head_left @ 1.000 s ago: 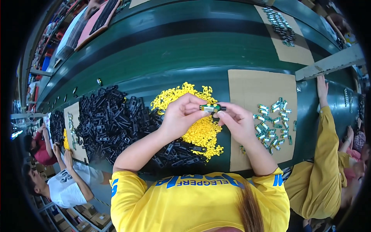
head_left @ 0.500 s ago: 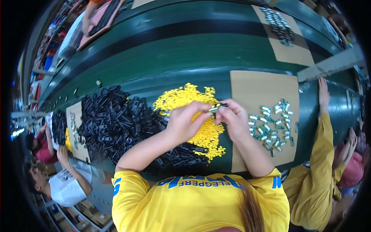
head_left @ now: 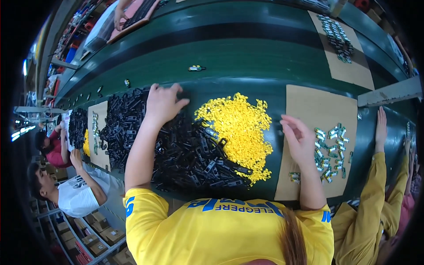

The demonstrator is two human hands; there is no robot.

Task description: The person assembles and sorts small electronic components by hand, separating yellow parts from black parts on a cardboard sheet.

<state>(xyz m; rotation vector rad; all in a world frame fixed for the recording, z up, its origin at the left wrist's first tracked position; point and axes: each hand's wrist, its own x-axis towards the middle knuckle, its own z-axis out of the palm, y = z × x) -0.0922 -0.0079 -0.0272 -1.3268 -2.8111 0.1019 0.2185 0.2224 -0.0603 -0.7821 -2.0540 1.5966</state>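
My left hand (head_left: 162,104) is open above the heap of black plastic pieces (head_left: 185,154), its fingers spread and nothing in them. My right hand (head_left: 300,139) hovers over the left part of a cardboard sheet (head_left: 318,99), fingers loosely bent with a gap at the thumb; I see nothing in it. A pile of tiny yellow plastic parts (head_left: 238,128) lies between the hands. Several small green and silver parts (head_left: 329,154) are scattered on the cardboard to the right of my right hand. Beyond my left hand, a small silver and black assembled piece (head_left: 195,68) rests on the green belt (head_left: 247,57).
A second cardboard sheet (head_left: 353,73) at the far right bears rows of small parts (head_left: 335,37). A metal bar (head_left: 391,91) juts in at right, near a co-worker's sleeve (head_left: 369,190). Another co-worker in a white shirt (head_left: 81,196) works at left.
My hands have moved apart from the small piece they held together. The left went left and away from me, the right shifted right. A similar piece now lies on the belt.
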